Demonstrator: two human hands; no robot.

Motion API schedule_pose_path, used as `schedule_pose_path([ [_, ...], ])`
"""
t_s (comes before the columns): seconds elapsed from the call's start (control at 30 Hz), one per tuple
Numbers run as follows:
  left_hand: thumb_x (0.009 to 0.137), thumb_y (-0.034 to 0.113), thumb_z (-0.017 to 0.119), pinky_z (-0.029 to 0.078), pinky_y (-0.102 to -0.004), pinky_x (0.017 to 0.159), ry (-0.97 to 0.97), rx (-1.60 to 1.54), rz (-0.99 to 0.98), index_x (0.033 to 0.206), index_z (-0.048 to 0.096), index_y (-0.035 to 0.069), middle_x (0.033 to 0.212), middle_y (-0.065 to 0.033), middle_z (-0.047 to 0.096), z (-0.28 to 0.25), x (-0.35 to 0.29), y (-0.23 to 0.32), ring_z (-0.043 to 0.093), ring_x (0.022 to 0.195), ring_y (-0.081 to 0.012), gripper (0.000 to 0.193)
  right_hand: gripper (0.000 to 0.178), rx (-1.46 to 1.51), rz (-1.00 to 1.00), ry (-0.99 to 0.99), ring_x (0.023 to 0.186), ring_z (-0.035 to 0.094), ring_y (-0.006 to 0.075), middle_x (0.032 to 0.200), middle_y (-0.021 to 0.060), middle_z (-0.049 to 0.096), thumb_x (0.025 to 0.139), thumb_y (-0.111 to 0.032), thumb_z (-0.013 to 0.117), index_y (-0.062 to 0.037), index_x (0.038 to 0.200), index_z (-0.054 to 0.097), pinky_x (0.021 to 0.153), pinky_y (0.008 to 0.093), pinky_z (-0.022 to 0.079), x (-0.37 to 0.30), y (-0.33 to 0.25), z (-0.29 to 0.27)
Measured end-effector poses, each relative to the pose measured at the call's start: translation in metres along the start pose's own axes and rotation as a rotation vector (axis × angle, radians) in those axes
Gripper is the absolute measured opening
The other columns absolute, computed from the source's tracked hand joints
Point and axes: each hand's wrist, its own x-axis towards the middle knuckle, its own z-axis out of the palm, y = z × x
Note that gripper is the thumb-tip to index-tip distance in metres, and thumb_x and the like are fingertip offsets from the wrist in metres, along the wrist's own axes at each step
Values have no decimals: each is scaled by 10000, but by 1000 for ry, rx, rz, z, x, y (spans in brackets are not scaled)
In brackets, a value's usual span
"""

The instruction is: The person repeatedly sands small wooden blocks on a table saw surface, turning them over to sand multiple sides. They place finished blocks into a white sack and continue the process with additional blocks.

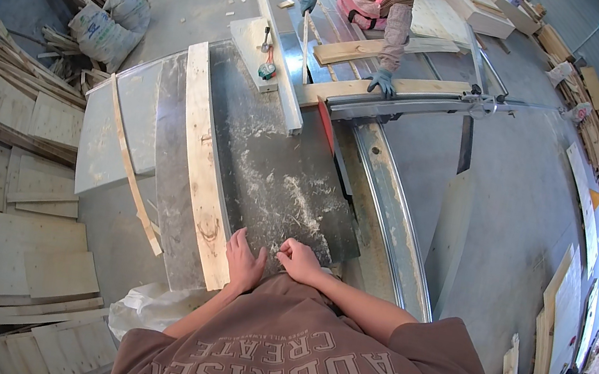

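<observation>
My left hand is at the near edge of the dark saw table, its fingers stretched out and apart. It lies close beside the near end of a long pale wooden plank, holding nothing I can see. A short way to its right, my right hand is curled with its fingertips together. Whether anything is between those fingers is hidden. Wood shavings lie scattered on the table beyond both hands. Farther off, a red blade guard stands beside a metal fence.
Across the saw, a co-worker's gloved hand rests on a wooden board. A narrow wood strip lies left of the plank. Metal rails run along the right. Stacked boards and white sacks stand at the left.
</observation>
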Motion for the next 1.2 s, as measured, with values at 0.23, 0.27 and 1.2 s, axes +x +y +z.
schedule_pose_path([
  [0.23, 882, 215, 810, 380, -533, 1199, -6, 13, -7, 1513, 457, -58, 1481, -268, 527, -2, 1, 5, 472, 1390, -464, 773, 242, -17, 10, -8, 914, 771, 369, 954, 181, 790, 979, -226, 751, -7, 1050, 678, 811, 482, 597, 2, -4, -3],
  [0.27, 883, 217, 811, 380, -533, 1199, -6, 13, -6, 1512, 459, -58, 1483, -268, 526, -2, 2, 5, 473, 1390, -464, 771, 241, -23, 9, -6, 916, 771, 370, 954, 181, 790, 979, -226, 752, -7, 1049, 678, 812, 483, 597, 3, -4, -3],
  [1.2, 871, 192, 827, 424, -528, 1156, -32, 46, -34, 1490, 481, -57, 1469, -277, 538, 8, 4, 21, 516, 1341, -471, 751, 225, -77, 25, -41, 940, 754, 367, 984, 178, 768, 995, -208, 724, -12, 1091, 669, 818, 490, 584, 19, 9, -24],
])
